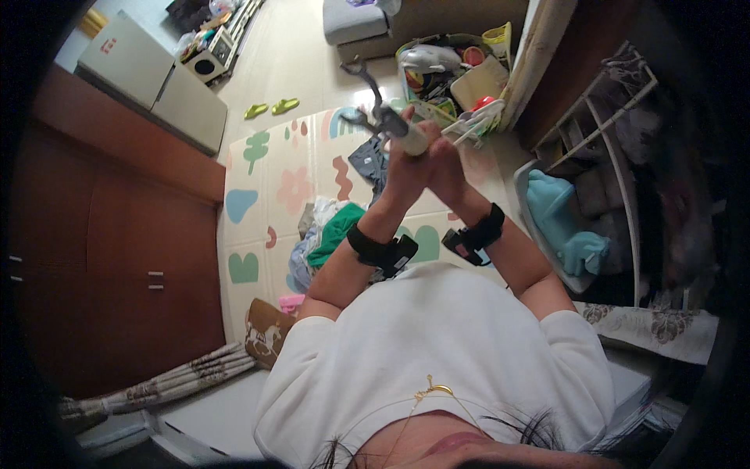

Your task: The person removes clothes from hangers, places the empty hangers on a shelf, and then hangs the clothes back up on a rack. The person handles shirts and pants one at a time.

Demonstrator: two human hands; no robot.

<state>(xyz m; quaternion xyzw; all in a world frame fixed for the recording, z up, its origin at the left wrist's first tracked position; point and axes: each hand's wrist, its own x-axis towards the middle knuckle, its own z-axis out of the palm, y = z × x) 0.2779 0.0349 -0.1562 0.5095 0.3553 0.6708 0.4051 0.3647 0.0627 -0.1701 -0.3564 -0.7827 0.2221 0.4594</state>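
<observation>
A tool with a dark grey forked plastic head (387,117) and a pale shaft (415,142) is raised in front of me, over the floor mat. The fork's two prongs point away and to the left. My left hand (405,173) is closed around the shaft from the left side. Pressed against it, my right hand (446,167) wraps the shaft from the right. The rest of the shaft is hidden by the hands. Black straps with small devices sit on both wrists.
A patterned foam mat (287,158) covers the floor. On it lie heaped clothes (337,234) and dark grey garments (370,159). A toy basket (404,76) stands ahead; a white-framed rack (615,152) and a tub (521,199) are right. Brown cabinets (129,246) line the left.
</observation>
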